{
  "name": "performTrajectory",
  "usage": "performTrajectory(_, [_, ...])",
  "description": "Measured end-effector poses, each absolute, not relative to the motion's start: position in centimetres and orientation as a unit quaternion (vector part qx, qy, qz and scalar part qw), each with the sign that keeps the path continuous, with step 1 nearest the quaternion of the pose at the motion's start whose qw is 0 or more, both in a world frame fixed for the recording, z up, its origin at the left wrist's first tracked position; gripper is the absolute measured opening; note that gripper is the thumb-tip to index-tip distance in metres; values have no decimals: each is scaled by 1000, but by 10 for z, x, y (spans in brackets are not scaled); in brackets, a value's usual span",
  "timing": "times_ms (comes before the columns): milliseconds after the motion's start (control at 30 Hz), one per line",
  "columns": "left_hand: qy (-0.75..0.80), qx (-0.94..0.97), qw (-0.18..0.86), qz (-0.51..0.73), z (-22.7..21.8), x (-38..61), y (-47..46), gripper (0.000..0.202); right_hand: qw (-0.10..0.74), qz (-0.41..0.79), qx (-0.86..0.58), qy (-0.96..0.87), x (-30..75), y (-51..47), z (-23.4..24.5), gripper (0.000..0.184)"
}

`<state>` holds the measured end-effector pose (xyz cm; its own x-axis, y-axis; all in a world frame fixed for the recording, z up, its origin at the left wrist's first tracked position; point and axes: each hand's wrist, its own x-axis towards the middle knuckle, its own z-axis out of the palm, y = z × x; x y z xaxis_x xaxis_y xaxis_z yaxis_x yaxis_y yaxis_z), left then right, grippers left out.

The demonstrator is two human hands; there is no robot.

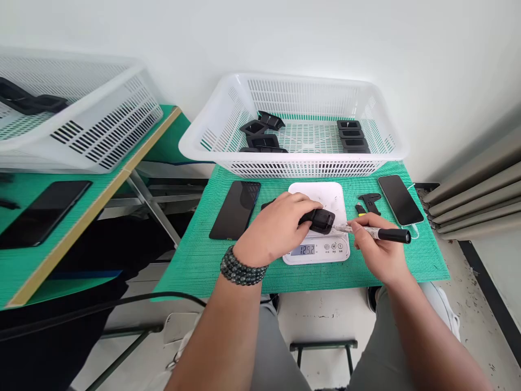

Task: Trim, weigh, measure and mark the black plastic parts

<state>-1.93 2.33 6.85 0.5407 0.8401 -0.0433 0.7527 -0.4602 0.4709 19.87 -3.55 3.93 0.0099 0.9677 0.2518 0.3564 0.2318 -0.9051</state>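
My left hand (280, 225), with a beaded bracelet on its wrist, grips a black molded part (319, 220) above a white digital scale (317, 190). Part of the black piece is hidden under my fingers. The scale's display (303, 250) seems to read 125.2. In my right hand (380, 247) is a marker pen (366, 231) with a black end pointing right. Its tip is at the right end of the black part; whether the two touch, I cannot tell.
A white plastic basket (293, 157) with several black parts (262, 142) stands behind the scale. Phones (236, 209) (401, 200) lie on both sides. A black caliper (370, 202) lies right of the scale. At left, another table holds a basket (101, 125) and a phone (44, 212).
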Motion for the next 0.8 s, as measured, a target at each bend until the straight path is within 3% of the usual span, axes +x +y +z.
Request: performTrajectory(800, [465, 850, 221, 112, 62, -23, 25, 44, 460, 328, -525, -637, 200, -35, 40, 19])
